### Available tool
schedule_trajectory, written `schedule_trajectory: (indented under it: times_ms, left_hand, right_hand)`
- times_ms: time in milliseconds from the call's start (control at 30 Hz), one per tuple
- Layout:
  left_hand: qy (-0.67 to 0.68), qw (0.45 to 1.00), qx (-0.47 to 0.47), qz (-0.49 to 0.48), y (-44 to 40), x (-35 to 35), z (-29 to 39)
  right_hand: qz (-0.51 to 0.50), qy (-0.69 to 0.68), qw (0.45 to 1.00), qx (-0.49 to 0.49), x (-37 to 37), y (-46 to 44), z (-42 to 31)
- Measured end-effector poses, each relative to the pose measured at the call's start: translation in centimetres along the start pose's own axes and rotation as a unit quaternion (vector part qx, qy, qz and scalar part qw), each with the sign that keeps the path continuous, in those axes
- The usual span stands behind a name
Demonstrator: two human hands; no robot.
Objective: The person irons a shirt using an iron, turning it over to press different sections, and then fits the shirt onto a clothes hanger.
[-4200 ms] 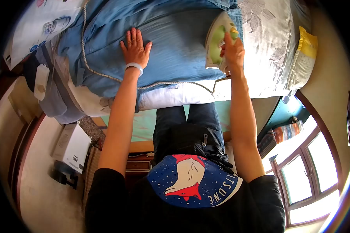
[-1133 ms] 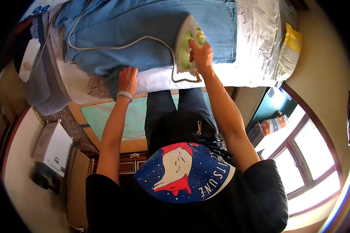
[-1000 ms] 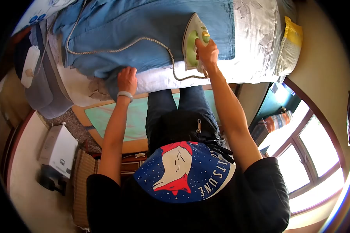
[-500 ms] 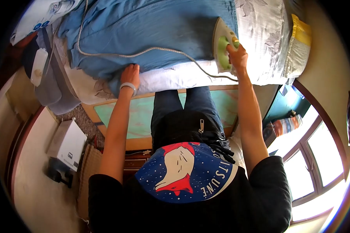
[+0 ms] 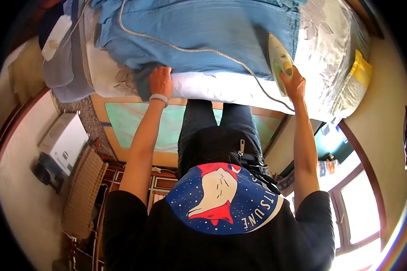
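Observation:
Blue cloth (image 5: 203, 31) lies over the patterned bed sheet (image 5: 321, 54). My right hand (image 5: 293, 83) is closed round the handle of a green and white iron (image 5: 278, 58), which is at the cloth's right edge, its tip pointing away from me. From the iron's rear a braided cord (image 5: 203, 49) runs left across the cloth. My left hand (image 5: 161, 82), with a pale band on the wrist, is closed on the near edge of the blue cloth at the bed's front side. Its fingertips are partly hidden.
A white power strip (image 5: 56, 38) lies at the far left on grey fabric (image 5: 61, 72). The yellow and white packet (image 5: 355, 86) is at the bed's right end. Below left are a white box (image 5: 64, 141) and a woven brown item (image 5: 83, 194). A window (image 5: 359, 205) is at the lower right.
The iron has moved right across the cloth with my right hand, and its cord stretches further right. Since the oldest frame my left hand has gone from lying flat to gripping the cloth's near edge.

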State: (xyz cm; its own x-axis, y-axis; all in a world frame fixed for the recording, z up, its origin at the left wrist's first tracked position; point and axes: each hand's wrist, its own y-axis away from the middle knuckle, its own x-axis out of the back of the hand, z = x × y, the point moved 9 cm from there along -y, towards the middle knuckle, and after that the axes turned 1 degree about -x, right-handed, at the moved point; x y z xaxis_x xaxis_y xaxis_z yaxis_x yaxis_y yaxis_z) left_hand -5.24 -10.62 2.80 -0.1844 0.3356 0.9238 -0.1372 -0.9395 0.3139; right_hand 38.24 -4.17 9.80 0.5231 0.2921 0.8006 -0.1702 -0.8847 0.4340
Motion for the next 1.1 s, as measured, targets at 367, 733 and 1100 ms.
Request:
schedule_trajectory:
  times_ms: [367,733,1100]
  left_hand:
    - [0.034,0.985,0.145,0.085,4.4,0.6,-3.9]
    - [0.136,0.938,0.219,0.233,5.1,3.5,-6.9]
    - [0.258,0.841,0.402,0.255,2.9,0.9,-16.7]
  right_hand:
    - [-0.301,0.158,0.901,0.271,-12.1,5.7,-20.6]
    - [-0.313,0.147,0.918,0.192,-16.6,5.6,-21.5]
    - [-0.283,0.15,0.922,0.215,-15.5,4.5,-18.9]
